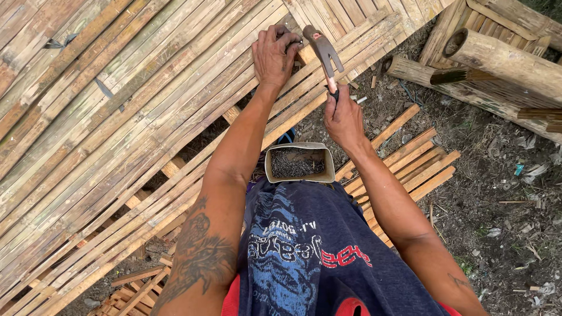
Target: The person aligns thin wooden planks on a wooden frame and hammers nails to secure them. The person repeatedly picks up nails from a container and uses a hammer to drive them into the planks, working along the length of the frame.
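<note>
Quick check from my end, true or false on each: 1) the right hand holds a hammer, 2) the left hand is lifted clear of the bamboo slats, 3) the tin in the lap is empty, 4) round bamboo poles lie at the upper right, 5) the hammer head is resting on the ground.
1) True: the right hand is closed on the handle of the hammer.
2) False: the left hand presses on the bamboo slats.
3) False: the tin holds a heap of dark nails.
4) True: bamboo poles lie there on the dirt.
5) False: the hammer head is up beside the left hand's fingertips, over the slats.
</note>
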